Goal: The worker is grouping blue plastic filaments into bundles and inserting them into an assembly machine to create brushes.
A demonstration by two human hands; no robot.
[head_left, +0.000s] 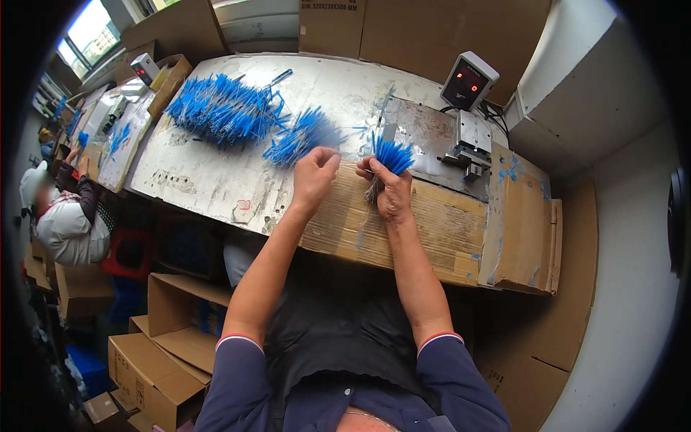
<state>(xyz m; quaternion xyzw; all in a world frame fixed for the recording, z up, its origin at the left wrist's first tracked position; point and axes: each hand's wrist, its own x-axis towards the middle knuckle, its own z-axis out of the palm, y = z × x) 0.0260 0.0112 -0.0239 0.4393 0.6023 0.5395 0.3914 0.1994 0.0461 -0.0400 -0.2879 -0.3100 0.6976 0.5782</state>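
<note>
My right hand (395,193) is closed around an upright bundle of thin strands (391,155), with blue ends fanning out at the top and pale grey ends hanging below the fingers. To its left, my left hand (314,180) has its thumb and fingers pinched together; anything between the fingertips is too small to make out. Just beyond that hand lies a loose pile of the same strands (295,137), partly blurred. Farther left on the white worktable (187,173) is a much larger heap of blue-and-grey strands (223,108).
Flattened cardboard (425,234) covers the table's near edge. On the right are a metal fixture (471,140) on a plate and a box with a red display (469,81). Cardboard boxes (155,367) stand on the floor at left. Another person (68,223) sits at a neighbouring table.
</note>
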